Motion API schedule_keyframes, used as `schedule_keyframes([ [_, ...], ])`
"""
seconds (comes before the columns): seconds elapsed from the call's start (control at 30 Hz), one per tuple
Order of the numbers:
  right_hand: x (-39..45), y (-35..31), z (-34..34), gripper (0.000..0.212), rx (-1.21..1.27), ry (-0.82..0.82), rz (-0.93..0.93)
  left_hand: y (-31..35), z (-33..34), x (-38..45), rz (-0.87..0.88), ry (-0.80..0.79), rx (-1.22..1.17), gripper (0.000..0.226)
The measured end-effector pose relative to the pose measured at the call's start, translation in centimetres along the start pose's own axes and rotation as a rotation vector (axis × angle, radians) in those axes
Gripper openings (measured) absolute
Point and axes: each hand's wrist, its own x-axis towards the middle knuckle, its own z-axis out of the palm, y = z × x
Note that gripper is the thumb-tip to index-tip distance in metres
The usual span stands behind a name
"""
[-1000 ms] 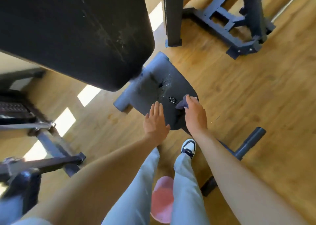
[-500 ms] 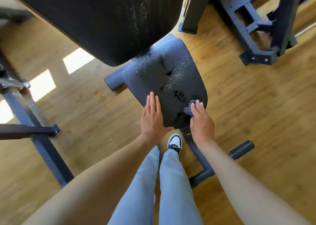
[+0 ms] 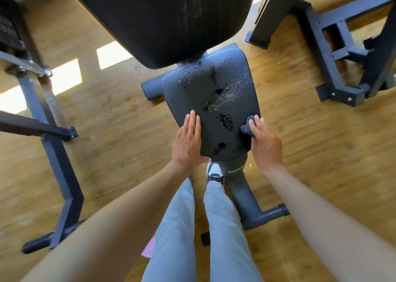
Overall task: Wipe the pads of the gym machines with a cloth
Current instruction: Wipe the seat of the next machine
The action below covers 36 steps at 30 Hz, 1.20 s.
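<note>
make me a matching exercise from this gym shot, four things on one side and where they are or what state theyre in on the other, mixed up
Things:
1. left hand
2. right hand
3. seat pad
4. back pad

States or places:
A. torn in several spots, speckled with white flecks
B. large and black, hanging over the far end of the seat
C. flat, fingers straight, resting on the seat's left edge
D. holding a small bunched cloth at the seat's right edge

Pairs: 1-C, 2-D, 3-A, 4-B
</note>
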Motion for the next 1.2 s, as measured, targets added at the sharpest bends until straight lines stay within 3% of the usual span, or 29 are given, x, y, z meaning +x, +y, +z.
schedule_keyframes([
  [0.17, -4.4, -1.3, 0.8, 0.055, 0.032, -0.051, 0.016, 0.3, 0.1, 0.0, -0.014, -0.034, 0.039, 0.143],
  [0.53, 5.0, -0.4, -0.7, 0.052, 0.055, -0.020, 0.027, 0.6, 0.5, 0.4, -0.029, -0.032, 0.017, 0.144],
  [0.8, -2.6, -1.3, 1.1, 0.056, 0.078, -0.019, 0.005, 0.3, 0.8, 0.3, -0.024, 0.004, -0.044, 0.147],
  [0.93, -1.2, -0.2, 0.4, 0.056, 0.081, -0.021, -0.064, -0.1, 1.0, 0.1, -0.012, 0.030, -0.058, 0.148],
  [1.07, 1.5, 0.7, -0.3, 0.054, 0.095, 0.003, -0.010, -0.4, 1.0, 0.1, 0.007, 0.048, -0.090, 0.149],
  [1.2, -3.2, -1.6, 1.4, 0.051, 0.054, 0.001, -0.104, -0.2, 1.6, -0.6, -0.043, 0.082, -0.115, 0.146],
])
